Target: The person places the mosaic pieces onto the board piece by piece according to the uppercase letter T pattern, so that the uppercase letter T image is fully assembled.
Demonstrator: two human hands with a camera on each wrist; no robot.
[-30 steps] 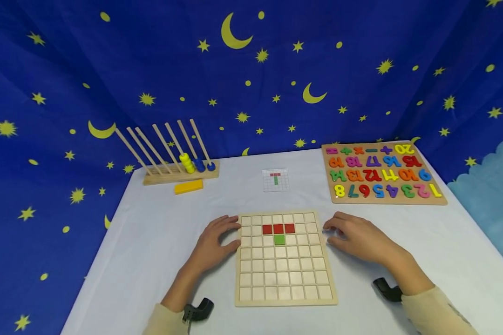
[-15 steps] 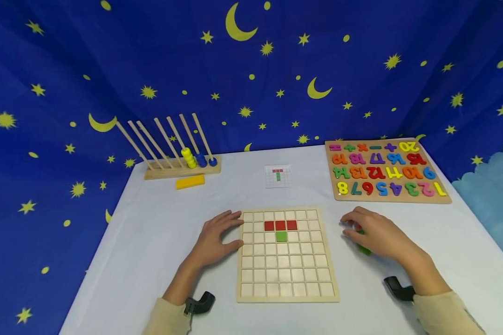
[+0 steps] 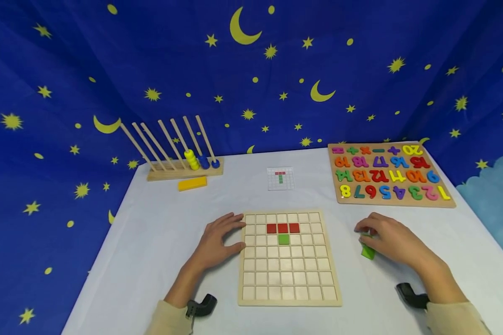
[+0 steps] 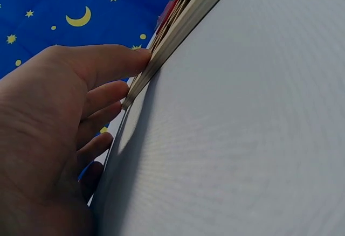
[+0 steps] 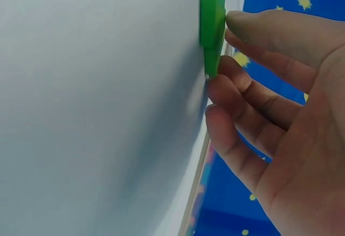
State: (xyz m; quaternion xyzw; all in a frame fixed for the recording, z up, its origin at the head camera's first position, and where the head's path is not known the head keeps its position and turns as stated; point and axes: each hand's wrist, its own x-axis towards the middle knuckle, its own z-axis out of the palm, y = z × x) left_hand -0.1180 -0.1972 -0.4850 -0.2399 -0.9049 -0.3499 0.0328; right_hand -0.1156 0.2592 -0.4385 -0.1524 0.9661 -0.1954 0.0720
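A square wooden grid board [image 3: 268, 265] lies in front of me, with three red tiles [image 3: 282, 228] in a row and one green tile [image 3: 283, 239] under the middle one. My left hand [image 3: 216, 243] rests at its left edge, fingers and thumb spread; the left wrist view shows the thumb [image 4: 124, 63] touching the frame. Right of the board, my right hand [image 3: 396, 239] is low over the table, thumb and curled fingers pinching at green square tiles [image 3: 368, 251]. In the right wrist view the thumb tip meets these green tiles [image 5: 213, 15]; the fingers partly hide them in the head view.
Behind the board lies a small clear pattern card [image 3: 281, 179] with a red and green T. A number puzzle board [image 3: 339, 197] is at the back right. At the back left stand a wooden peg rack with beads [image 3: 184, 173] and a yellow block [image 3: 193, 183].
My right hand has moved right, away from the board's edge, to green tiles on the table. A bit of red seen under its fingers earlier is now hidden. The left hand stays at the board.
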